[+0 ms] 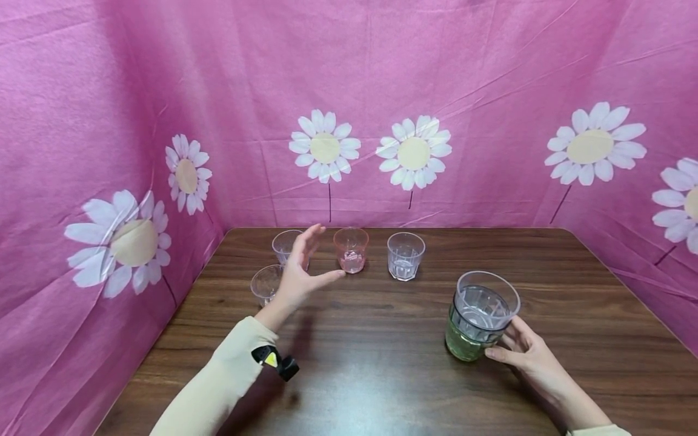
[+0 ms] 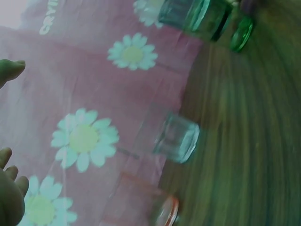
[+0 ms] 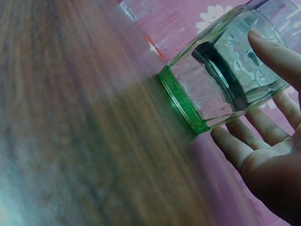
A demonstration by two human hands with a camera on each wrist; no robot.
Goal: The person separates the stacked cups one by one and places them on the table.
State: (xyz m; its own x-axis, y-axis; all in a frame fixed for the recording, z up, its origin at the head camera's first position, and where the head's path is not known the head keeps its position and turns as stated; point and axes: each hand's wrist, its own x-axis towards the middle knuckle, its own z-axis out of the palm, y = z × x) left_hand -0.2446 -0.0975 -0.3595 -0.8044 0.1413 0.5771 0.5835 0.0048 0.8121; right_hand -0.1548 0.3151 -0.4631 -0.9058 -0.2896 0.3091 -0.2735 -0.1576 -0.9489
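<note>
My right hand (image 1: pixel 526 351) grips a stack of nested tumblers at the right of the table, thumb on the near side and fingers around the far side. A green tumbler (image 1: pixel 463 346) forms the bottom, with a dark grey one inside it and a clear one (image 1: pixel 488 281) on top. In the right wrist view the green base (image 3: pixel 181 101) is close over the wood. My left hand (image 1: pixel 300 272) hovers with fingers spread and holds nothing. Its thumb points toward a pink tumbler (image 1: pixel 351 251). Two clear tumblers (image 1: pixel 264 284) behind this hand are partly hidden.
Another clear tumbler (image 1: pixel 405 257) stands to the right of the pink one, toward the back of the brown wooden table (image 1: pixel 382 339). A pink cloth (image 1: pixel 371 72) with daisies hangs around the back and sides.
</note>
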